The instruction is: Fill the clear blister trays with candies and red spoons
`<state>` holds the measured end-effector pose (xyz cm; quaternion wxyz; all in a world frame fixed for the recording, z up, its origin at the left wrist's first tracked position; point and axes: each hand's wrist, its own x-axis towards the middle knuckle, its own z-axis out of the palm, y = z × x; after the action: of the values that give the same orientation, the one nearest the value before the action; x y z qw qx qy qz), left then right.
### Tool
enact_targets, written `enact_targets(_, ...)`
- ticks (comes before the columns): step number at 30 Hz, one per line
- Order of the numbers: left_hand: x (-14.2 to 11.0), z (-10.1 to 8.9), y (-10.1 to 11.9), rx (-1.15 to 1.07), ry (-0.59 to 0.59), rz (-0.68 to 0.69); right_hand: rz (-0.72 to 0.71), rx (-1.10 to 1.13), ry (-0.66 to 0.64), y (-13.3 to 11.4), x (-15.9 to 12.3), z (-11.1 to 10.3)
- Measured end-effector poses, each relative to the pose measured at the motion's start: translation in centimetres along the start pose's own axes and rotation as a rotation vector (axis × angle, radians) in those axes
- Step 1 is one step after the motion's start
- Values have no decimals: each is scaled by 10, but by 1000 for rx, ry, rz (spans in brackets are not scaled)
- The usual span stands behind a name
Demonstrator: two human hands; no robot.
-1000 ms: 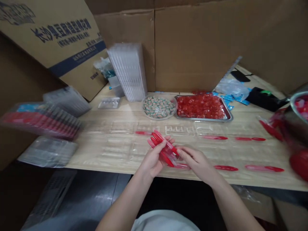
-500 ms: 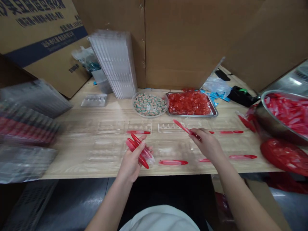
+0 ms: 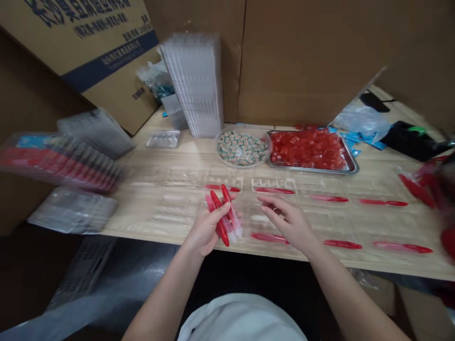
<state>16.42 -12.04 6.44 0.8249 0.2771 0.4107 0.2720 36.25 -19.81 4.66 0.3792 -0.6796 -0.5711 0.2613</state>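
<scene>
In the head view my left hand [image 3: 209, 227] is closed round several red and pink pen-shaped plastic pieces [image 3: 226, 215], fanned out with clear tips pointing down. My right hand [image 3: 287, 220] holds nothing; its thumb and fingers are apart over the clear plastic blister trays [image 3: 316, 182]. Two rows of these trays lie on the table, and several carry one red pen-shaped piece each. One such piece [image 3: 275, 190] lies just beyond my right fingertips. Another [image 3: 268, 237] lies in the near row, partly behind my right hand.
A round clear dish [image 3: 243, 148] of small wrapped pieces stands beside a metal tray [image 3: 313, 169] of red packets. Stacked clear trays [image 3: 195, 85] stand upright behind. Filled packs [image 3: 71, 163] lean at left, blurred. Cardboard [image 3: 313, 61] walls the back.
My right hand has let go of a pen-shaped piece, which now lies in a far-row tray. The left hand keeps its bunch. The camera view has swung left.
</scene>
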Motion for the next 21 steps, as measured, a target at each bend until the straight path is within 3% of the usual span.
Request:
enact_targets(3,-7,-6,6,147,-88,33,89,254,-129,-32,6,27)
enact_targets(6,-18,-13,4,380,-110,156,139,471,-282,-47,14,48)
enact_targets(9,-30,-26,-2,524,-95,110,271,650,-453,-43,12,51)
enact_targets(11,-35,-41,-1,454,-75,51,373,708,-488,-35,6,43)
enact_targets(13,-38,-58,4,266,30,81,399,651,-340,-27,-2,34)
enact_targets(16,-38,-83,18,-56,228,185,294,376,-101,-22,-13,36)
enact_targets(21,-36,-97,33,-216,293,310,-98,-78,-117,-22,-27,81)
